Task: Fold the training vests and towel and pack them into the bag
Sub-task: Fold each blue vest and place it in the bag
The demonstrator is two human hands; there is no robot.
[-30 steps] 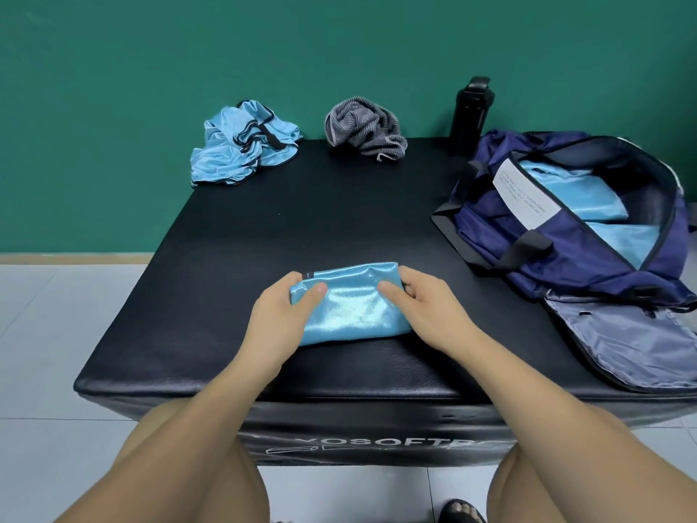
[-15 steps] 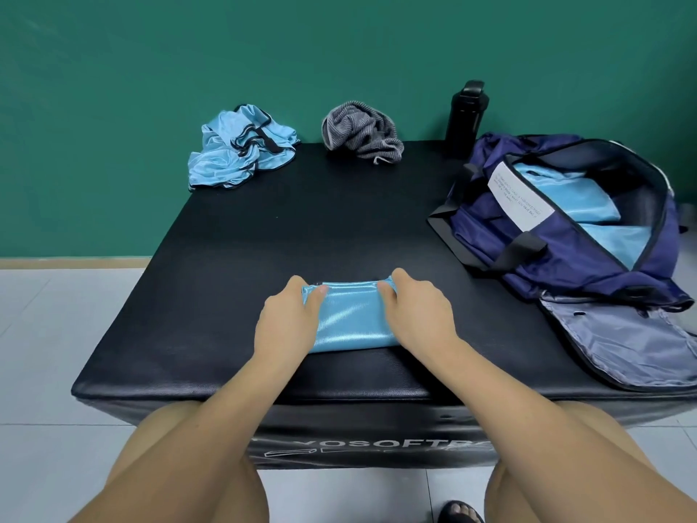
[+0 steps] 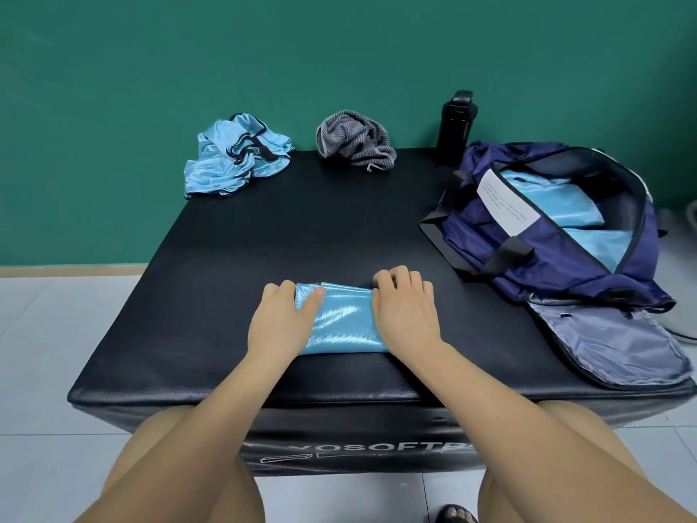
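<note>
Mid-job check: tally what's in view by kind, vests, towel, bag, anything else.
Folded vest at the front: 1
Crumpled vest heap: 1
Grey towel: 1
Navy bag: 1, with folded blue cloth inside, count unclear
Black bottle: 1
Total: 5

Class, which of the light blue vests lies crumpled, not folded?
The heaped vest on the table, far left; the folded vest between left hand and right hand and packed vests in the bag lie flat.

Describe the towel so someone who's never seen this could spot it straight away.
On the black padded table, look along the far edge by the green wall. The towel lies bunched between a crumpled blue vest and a black bottle; it alone is grey and striped.
</note>
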